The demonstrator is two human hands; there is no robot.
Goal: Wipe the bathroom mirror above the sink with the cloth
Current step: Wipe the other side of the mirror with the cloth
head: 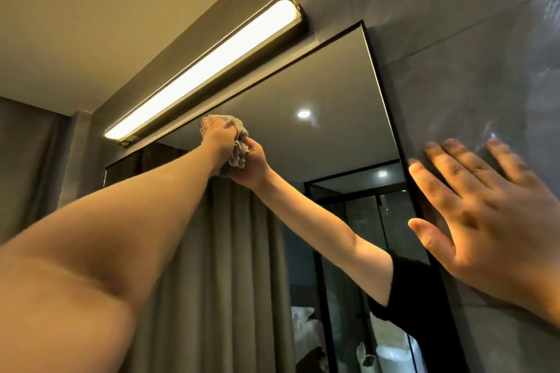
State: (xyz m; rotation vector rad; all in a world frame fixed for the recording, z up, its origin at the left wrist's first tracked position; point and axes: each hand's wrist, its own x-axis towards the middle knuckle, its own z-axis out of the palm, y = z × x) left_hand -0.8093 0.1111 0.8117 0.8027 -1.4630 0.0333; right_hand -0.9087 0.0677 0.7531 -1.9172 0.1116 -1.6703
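Observation:
The black-framed mirror point(333, 94) fills the middle of the view, seen from below. My left hand point(219, 138) reaches up to the glass near its top edge and grips a crumpled pale cloth point(239, 142), which is pressed against the glass. The hand's reflection meets it from the right. My right hand point(481, 215) lies flat with spread fingers on the grey wall tile just right of the mirror's frame, holding nothing.
A long lit wall lamp point(206, 70) is mounted just above the mirror's top edge, close to the cloth. Grey glossy tiles point(469, 54) cover the wall to the right. A curtain point(27, 166) hangs at the far left. The mirror reflects curtains and a glass partition.

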